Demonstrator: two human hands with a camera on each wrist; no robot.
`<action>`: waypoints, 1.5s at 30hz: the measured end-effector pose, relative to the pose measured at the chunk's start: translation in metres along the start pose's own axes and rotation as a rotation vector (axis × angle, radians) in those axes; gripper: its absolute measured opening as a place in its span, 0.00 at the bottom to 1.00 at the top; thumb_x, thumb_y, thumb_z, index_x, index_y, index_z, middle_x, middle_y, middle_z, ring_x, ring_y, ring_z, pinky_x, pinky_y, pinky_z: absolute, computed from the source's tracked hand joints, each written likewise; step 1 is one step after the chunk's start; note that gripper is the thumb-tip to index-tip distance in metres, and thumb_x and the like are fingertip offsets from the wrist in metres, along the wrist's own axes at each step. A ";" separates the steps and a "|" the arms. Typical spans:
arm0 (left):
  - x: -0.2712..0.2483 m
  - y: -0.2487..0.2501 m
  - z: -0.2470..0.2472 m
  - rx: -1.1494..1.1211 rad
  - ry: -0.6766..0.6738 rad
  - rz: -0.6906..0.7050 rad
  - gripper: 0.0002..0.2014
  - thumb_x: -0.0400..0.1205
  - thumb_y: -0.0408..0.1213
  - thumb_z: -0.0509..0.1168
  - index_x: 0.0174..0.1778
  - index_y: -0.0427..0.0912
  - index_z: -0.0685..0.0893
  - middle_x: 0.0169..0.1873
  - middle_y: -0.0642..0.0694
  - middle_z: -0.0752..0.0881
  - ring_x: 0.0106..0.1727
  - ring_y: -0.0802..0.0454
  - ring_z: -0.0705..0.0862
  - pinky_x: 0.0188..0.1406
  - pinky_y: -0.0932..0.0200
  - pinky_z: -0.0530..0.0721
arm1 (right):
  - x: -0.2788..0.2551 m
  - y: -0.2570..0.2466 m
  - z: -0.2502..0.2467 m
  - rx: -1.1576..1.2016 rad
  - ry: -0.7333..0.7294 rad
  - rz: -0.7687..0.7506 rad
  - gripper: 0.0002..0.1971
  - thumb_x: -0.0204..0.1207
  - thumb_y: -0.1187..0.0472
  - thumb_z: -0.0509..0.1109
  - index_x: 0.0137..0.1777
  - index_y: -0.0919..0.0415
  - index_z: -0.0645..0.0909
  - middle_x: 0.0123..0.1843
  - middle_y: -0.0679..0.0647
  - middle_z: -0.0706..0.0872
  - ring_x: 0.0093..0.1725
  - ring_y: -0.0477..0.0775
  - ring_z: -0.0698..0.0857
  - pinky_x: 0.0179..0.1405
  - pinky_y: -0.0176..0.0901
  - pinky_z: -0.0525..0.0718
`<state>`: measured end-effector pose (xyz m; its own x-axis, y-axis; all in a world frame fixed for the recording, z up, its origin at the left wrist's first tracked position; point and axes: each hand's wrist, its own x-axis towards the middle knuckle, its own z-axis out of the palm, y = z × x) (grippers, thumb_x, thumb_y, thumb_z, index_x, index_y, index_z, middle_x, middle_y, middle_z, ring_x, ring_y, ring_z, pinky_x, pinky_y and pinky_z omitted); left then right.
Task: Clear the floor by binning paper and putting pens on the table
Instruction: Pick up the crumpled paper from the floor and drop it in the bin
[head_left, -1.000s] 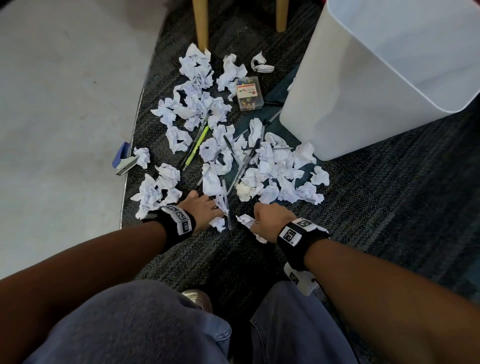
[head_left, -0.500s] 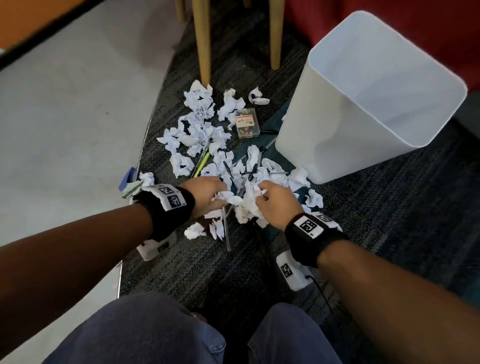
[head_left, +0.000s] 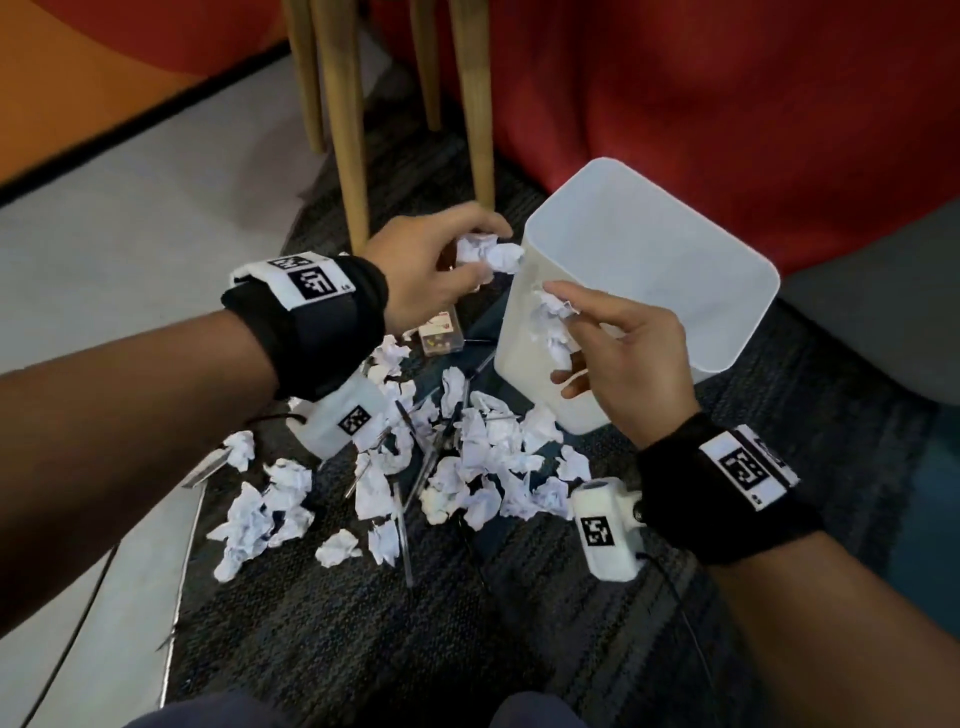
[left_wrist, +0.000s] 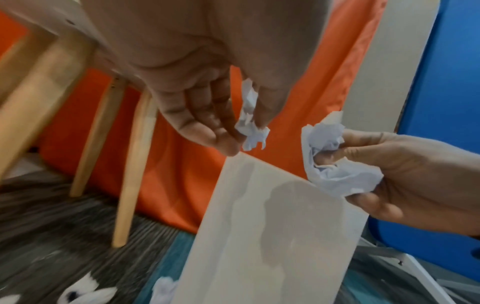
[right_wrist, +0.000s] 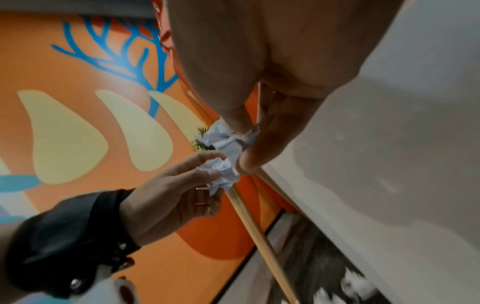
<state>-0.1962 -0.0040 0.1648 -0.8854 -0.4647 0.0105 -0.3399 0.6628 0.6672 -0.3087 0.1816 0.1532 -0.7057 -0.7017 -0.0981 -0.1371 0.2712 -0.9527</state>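
My left hand (head_left: 441, 265) pinches a crumpled paper ball (head_left: 488, 253) just left of the rim of the white bin (head_left: 654, 291). In the left wrist view that paper ball (left_wrist: 250, 123) sits between thumb and fingers. My right hand (head_left: 618, 358) grips a bigger wad of crumpled paper (head_left: 556, 322) in front of the bin's near corner; the same wad (left_wrist: 337, 164) shows at the bin's edge (left_wrist: 259, 205). Many paper balls (head_left: 483, 457) lie on the carpet below, with several pens (head_left: 402, 525) mixed among them.
Wooden table legs (head_left: 343, 130) stand behind my left hand. A clear box of push pins (head_left: 441, 338) lies near the bin. A red seat (head_left: 701, 104) backs the bin. Grey hard floor (head_left: 130, 260) lies left of the dark carpet (head_left: 337, 623).
Both hands rose from the paper pile on the carpet, each with crumpled paper, and moved up to the bin's rim. The head view tilted up.
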 end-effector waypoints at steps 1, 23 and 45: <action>0.007 0.006 0.000 -0.015 0.011 0.032 0.16 0.82 0.44 0.66 0.66 0.56 0.78 0.58 0.57 0.85 0.53 0.54 0.83 0.51 0.65 0.75 | 0.003 -0.004 -0.006 0.018 0.010 -0.014 0.19 0.81 0.72 0.63 0.56 0.52 0.91 0.53 0.48 0.90 0.27 0.68 0.87 0.25 0.45 0.85; 0.059 0.046 0.049 0.012 0.061 0.083 0.18 0.83 0.34 0.62 0.68 0.54 0.81 0.51 0.48 0.71 0.45 0.57 0.73 0.47 0.73 0.67 | 0.044 0.016 -0.041 -0.607 0.056 0.058 0.15 0.83 0.59 0.61 0.61 0.47 0.87 0.66 0.48 0.86 0.68 0.52 0.81 0.66 0.39 0.74; 0.059 0.046 0.055 0.178 -0.050 0.102 0.26 0.83 0.29 0.59 0.76 0.55 0.72 0.65 0.45 0.74 0.60 0.47 0.79 0.62 0.53 0.77 | 0.039 0.025 -0.041 -0.474 0.197 -0.100 0.14 0.83 0.58 0.62 0.64 0.48 0.84 0.64 0.44 0.84 0.60 0.41 0.79 0.55 0.30 0.71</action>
<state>-0.2817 0.0312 0.1547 -0.9313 -0.3630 0.0315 -0.2942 0.8002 0.5226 -0.3686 0.1881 0.1374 -0.7842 -0.6146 0.0856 -0.4777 0.5099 -0.7154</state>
